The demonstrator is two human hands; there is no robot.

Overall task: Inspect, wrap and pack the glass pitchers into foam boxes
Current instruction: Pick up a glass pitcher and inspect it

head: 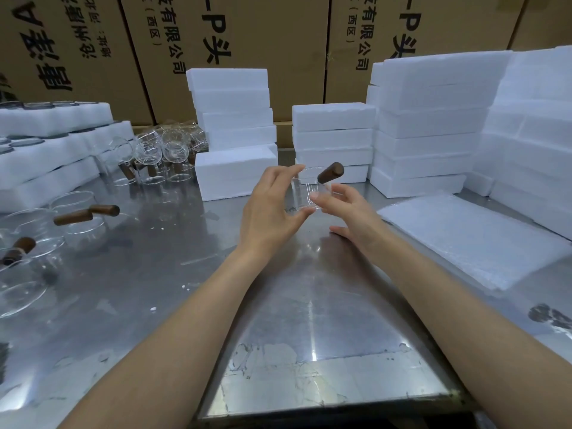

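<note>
clear glass pitcher with a brown wooden handle is held above the steel table; left hand and right hand pinch its sides, handle pointing up-right; the white foam wrap sheet lies right of the pitcher, nearer the right hand.

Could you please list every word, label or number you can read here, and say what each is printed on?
"有限公司": black print, turned sideways, on the brown cardboard cartons behind the stacked white foam boxes.
"(西区)": smaller print on the same cartons.
"P头": large black characters on the same cartons.
"沧州": on the far-left carton; the rest of that line is too blurred to read.
No text shows on the clear glass pitcher.
</note>
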